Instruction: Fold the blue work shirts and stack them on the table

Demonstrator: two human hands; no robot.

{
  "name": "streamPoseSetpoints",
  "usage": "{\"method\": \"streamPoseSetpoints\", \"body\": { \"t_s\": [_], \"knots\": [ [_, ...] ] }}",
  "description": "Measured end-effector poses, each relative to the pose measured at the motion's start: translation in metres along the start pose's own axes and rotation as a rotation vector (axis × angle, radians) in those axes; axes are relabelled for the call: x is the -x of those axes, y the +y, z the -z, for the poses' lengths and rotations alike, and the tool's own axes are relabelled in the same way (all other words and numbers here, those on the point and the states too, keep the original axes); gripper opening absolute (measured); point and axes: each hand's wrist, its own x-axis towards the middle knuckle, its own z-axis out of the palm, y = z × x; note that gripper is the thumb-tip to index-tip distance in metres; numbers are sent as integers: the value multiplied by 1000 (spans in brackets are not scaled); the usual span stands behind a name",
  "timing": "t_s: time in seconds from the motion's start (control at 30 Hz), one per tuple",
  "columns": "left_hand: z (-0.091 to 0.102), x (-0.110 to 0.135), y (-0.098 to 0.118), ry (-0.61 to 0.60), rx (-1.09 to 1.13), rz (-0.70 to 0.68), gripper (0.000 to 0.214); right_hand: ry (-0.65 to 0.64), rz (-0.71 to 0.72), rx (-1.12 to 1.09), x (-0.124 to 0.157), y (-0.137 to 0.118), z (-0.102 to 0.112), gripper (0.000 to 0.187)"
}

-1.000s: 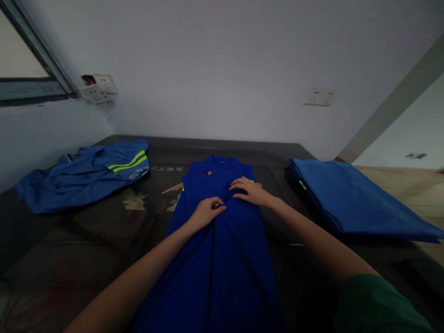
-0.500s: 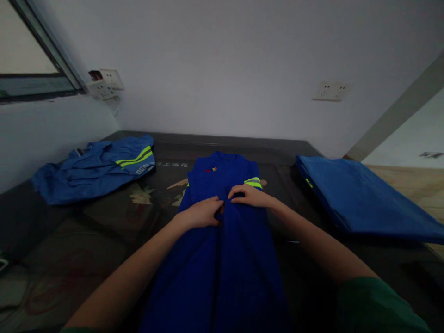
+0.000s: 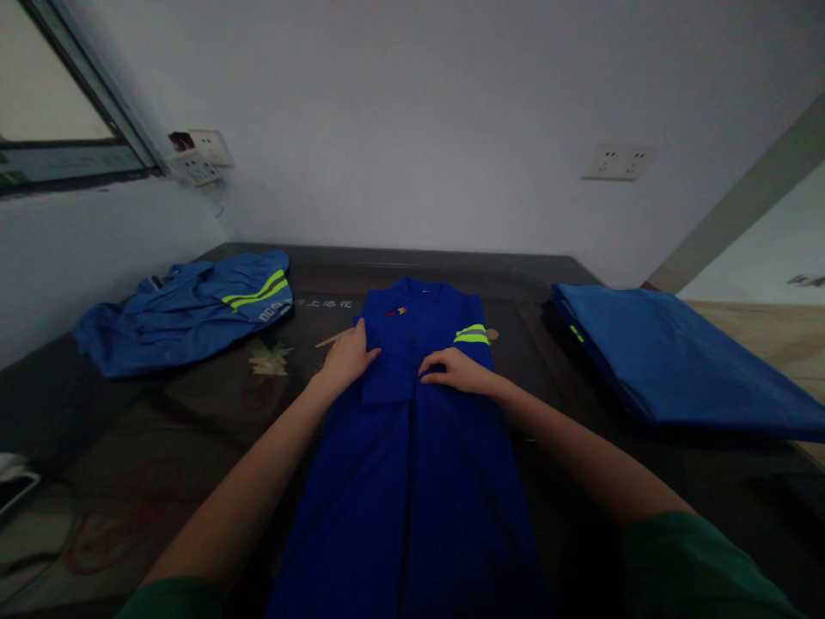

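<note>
A long royal-blue work coverall lies face up, collar toward the wall, with a small red and yellow badge on its chest. Yellow-green reflective bands cross a folded sleeve on its right side. My left hand rests at the garment's left edge near the chest, thumb spread from the fingers. At the middle of the waist, my right hand has its fingers curled with the tips pinching the cloth; the exact hold is partly hidden.
A crumpled blue garment with yellow-green stripes lies at the left. Folded blue clothing sits at the right. The dark tabletop meets a white wall with sockets. A pale device with a cable is at the left edge.
My left hand has left the middle of the coverall and moved left and away to its edge. A flap of cloth now lies flat there. My right hand has barely moved.
</note>
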Motion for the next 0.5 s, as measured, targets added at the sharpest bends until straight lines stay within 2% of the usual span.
{"method": "streamPoseSetpoints", "body": {
  "t_s": [0.07,0.17,0.23,0.33,0.5],
  "knots": [
    [-8,-7,-3,19,165,-31,74,14,2,17,1,-2,-2,8],
    [-13,-14,-5,85,389,-68,68,34,19,53,2,-7,1,9],
    [-13,-18,-8,156,449,-116,64,59,37,60,4,-9,4,9],
    [-10,-20,-14,237,376,-177,62,89,68,41,3,-8,4,9],
    [1,-2,-12,100,-43,-113,52,53,68,107,2,1,-8,8]
  ]
}}
